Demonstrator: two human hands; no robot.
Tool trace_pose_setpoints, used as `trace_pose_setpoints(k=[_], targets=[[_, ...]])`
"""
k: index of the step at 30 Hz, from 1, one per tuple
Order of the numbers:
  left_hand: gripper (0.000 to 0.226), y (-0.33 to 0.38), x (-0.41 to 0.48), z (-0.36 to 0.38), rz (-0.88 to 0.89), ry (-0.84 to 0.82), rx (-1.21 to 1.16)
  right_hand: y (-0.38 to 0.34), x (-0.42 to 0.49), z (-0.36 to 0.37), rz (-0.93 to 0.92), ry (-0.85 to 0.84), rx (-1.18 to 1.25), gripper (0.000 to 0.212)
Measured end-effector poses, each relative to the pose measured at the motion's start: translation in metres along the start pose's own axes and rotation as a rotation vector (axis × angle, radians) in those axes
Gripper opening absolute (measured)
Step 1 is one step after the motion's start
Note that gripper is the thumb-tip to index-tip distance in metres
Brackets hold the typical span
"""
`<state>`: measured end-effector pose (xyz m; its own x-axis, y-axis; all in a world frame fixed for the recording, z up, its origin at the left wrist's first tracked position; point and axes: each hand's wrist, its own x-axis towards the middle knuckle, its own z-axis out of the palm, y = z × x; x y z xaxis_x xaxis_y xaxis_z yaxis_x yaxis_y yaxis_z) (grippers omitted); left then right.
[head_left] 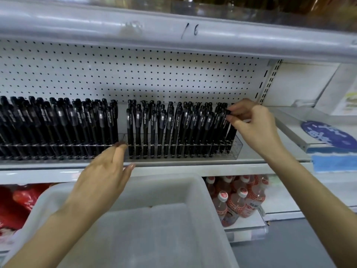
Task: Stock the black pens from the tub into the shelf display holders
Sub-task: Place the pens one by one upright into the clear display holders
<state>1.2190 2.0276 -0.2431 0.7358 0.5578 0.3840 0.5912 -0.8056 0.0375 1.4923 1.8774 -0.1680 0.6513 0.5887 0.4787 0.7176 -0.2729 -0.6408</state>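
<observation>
Two clear display holders stand side by side on the shelf, both packed with upright black pens. The left holder (58, 149) runs off the frame's left edge. The right holder (236, 146) ends near the shelf upright. My right hand (251, 122) pinches the cap of the rightmost black pen (228, 128) standing in the right holder. My left hand (108, 169) has straight fingers that touch the front of the holders where the two meet. The white tub (195, 182) sits below the shelf in front of me, and no pens show inside it.
A white pegboard (135, 74) backs the shelf, and a grey shelf rail (173, 33) marked 16 hangs overhead. Bottles with red labels (237, 198) stand on the lower shelf at right, red packets (21, 198) at left. A blue-labelled white box (326, 136) lies on the right.
</observation>
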Motion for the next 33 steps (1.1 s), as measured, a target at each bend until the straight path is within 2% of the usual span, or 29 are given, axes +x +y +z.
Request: trace_pose_setpoints(k=[4,7,9,11,13,16,18,21,24,29,33], targets=[[0.049,-0.001,-0.002,-0.003,-0.018,-0.018,-0.056,0.0,-0.003,-0.004,-0.012,0.024,-0.05,0.02],[0.055,0.001,-0.01,-0.012,0.0,-0.019,-0.071,-0.009,-0.019,-0.01,-0.021,0.09,0.037,0.02],[0.059,0.006,-0.02,-0.023,-0.022,-0.028,-0.118,-0.022,-0.039,-0.009,-0.039,0.06,0.111,0.016],[0.065,0.009,-0.039,-0.033,-0.091,-0.103,-0.165,-0.037,-0.071,0.002,-0.015,-0.135,0.246,0.011],[0.073,0.008,-0.068,-0.04,-0.084,-0.127,-0.123,-0.05,-0.11,0.02,0.064,-0.478,0.37,0.007],[0.084,0.002,-0.128,-0.05,-0.079,-0.194,-0.048,-0.056,-0.168,0.05,0.095,-1.029,0.264,0.006],[0.087,-0.002,-0.16,-0.055,-0.165,-0.258,-0.067,-0.051,-0.195,0.066,0.063,-1.225,0.151,0.016],[0.086,-0.008,-0.185,-0.055,-0.22,-0.274,-0.033,-0.043,-0.22,0.084,0.042,-1.339,0.05,0.027],[0.081,-0.006,-0.191,-0.054,-0.232,-0.257,0.013,-0.042,-0.234,0.093,0.021,-1.404,-0.005,0.027],[0.083,-0.003,-0.195,-0.055,-0.249,-0.254,0.007,-0.039,-0.243,0.096,0.067,-1.417,0.024,0.031],[0.083,-0.004,-0.193,-0.054,-0.235,-0.254,0.008,-0.04,-0.244,0.092,0.086,-1.448,0.055,0.019]])
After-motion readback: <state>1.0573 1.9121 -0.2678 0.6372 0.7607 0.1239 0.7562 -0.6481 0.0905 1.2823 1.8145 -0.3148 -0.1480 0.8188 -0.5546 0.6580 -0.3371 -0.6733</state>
